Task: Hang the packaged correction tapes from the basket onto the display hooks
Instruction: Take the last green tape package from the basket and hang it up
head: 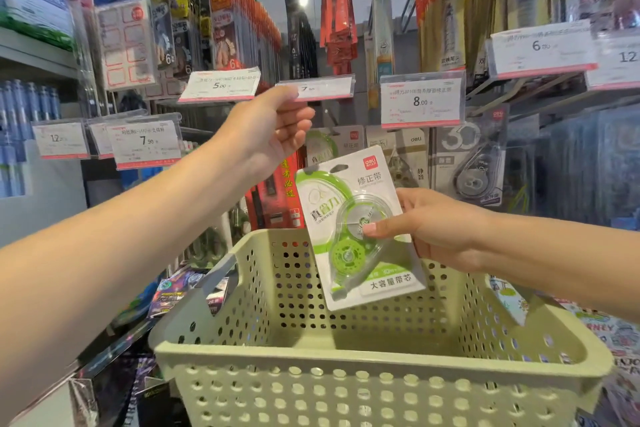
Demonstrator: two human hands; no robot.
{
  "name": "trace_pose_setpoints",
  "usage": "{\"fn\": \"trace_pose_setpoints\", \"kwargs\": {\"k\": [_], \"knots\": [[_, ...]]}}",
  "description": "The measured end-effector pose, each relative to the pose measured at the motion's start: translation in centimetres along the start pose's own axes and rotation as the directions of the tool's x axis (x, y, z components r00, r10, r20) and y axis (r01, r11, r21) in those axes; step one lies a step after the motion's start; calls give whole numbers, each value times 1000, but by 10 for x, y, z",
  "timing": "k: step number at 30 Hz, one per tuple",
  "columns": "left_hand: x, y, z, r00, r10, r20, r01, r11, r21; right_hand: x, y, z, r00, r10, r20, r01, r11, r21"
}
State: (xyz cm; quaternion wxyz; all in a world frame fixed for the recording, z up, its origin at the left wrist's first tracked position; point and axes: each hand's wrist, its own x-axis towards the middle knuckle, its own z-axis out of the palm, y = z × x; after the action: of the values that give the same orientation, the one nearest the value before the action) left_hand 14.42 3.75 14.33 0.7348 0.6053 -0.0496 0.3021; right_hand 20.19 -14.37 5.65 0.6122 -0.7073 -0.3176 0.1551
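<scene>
My right hand (436,229) pinches a green-and-white packaged correction tape (349,218) by its right side, holding it tilted above the pale green perforated basket (346,357). The basket's inside shows no other packs. My left hand (273,128) is raised to the price tag marked 7 (322,88) on the end of a display hook, thumb and fingers touching its left part and lifting it. Behind and below that tag hang more green correction tapes (325,146).
Price tags marked 5.00 (221,83) and 8.00 (420,100) flank the lifted tag. A grey correction tape pack (478,163) hangs to the right. Pens and stationery packs hang above. Card packs (187,291) lie on the shelf left of the basket.
</scene>
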Motion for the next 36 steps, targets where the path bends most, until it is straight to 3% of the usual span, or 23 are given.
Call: {"fn": "trace_pose_setpoints", "kwargs": {"k": [8, 14, 36], "knots": [[0, 14, 2, 999, -50, -10, 50, 998, 41, 25, -26, 10, 991, -112, -66, 112, 994, -10], [1, 13, 1, 999, -48, 16, 47, 997, 61, 48, -40, 11, 981, -152, -118, 163, 983, 90], [-1, 15, 0, 999, -53, 0, 53, 996, 73, 74, -36, 1, 987, -21, -158, 52, 979, 196]]}}
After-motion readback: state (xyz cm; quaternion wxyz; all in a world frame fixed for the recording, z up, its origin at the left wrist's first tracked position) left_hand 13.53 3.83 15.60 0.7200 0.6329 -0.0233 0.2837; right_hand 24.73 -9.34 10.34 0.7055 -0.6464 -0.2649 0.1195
